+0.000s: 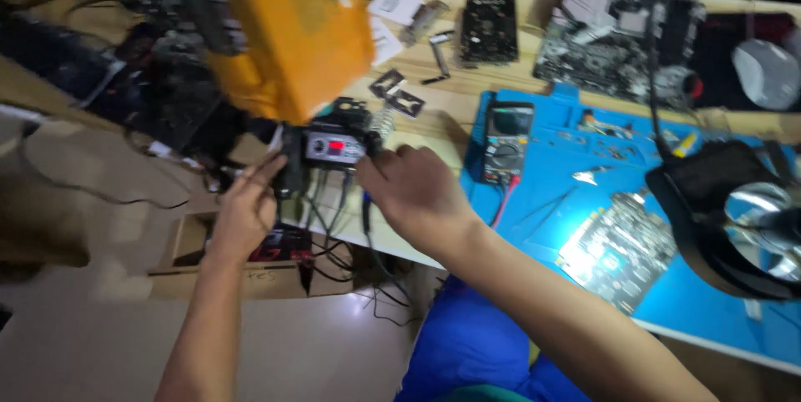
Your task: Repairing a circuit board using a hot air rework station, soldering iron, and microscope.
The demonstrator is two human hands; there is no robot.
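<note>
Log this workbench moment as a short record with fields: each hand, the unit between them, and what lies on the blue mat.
left hand: at the left side of the soldering station, grip unclear
right hand: at the station's right front, fingers curled
station: small dark box, red lit display, cables hanging below
blue mat: multimeter, circuit board, tweezers
above: orange box

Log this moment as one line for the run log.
left hand: on soldering station side | right hand: at its front | multimeter: on blue mat
</note>
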